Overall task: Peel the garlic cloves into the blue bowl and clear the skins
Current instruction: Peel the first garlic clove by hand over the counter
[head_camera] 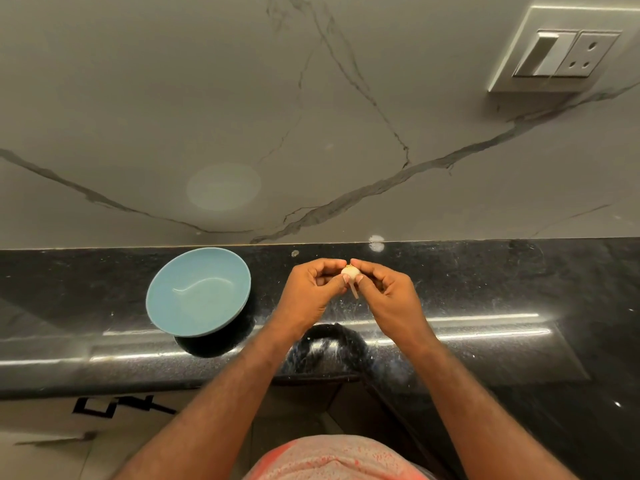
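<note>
on your left the blue bowl [198, 292] sits on the black counter [485, 289], nothing visible inside it. just right of it your left hand [311, 292] and right hand [388, 292] meet above the counter, fingers curled, pinching one garlic bulb [349, 271] between fingertips and thumbs, its stalk hanging down. a wall socket [564, 53] sits far right.

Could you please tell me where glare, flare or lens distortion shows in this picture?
In the head view, glare streaks cross the polished black stone countertop, a pale round flare sits on the grey veined marble wall, the wide lens skews the white switch plate, and the small white garlic clove looks slightly soft.
</note>
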### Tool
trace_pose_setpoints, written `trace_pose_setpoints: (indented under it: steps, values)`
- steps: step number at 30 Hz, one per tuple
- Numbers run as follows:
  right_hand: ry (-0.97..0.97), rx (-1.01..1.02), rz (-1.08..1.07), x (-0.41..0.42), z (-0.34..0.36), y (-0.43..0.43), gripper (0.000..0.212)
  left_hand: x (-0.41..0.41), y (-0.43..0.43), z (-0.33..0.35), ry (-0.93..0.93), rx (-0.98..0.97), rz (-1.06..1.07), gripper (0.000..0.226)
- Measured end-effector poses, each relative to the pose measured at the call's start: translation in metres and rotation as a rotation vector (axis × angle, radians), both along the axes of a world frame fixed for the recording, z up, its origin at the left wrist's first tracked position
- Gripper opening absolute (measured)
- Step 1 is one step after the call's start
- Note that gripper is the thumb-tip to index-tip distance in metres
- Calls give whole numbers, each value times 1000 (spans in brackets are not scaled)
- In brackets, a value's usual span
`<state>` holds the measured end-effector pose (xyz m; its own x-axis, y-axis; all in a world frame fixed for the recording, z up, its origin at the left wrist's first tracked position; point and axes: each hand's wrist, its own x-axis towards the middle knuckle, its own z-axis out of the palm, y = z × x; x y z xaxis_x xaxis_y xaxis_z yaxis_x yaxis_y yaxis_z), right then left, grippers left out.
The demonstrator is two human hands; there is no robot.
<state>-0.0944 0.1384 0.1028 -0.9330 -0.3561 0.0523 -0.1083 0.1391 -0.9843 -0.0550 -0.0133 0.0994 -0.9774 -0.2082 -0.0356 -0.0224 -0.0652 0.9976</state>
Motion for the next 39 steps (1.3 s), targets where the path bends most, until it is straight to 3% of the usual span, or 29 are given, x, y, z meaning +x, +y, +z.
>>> trace_pose_setpoints:
  steps: [10, 17, 24, 39]
  values:
    - [142, 106, 63, -4, -2, 6, 37, -1, -3, 6, 32, -64, -47, 27]
    - [361, 234, 53, -6, -4, 5, 32, -1, 0, 8, 25, -61, -56, 24]
    - [363, 229, 68, -6, -4, 6, 29, 0, -2, 8, -14, 24, -90, 26]
    - [301, 186, 67, -7, -7, 7, 31, 1, -6, 10, -58, 21, -137, 27]
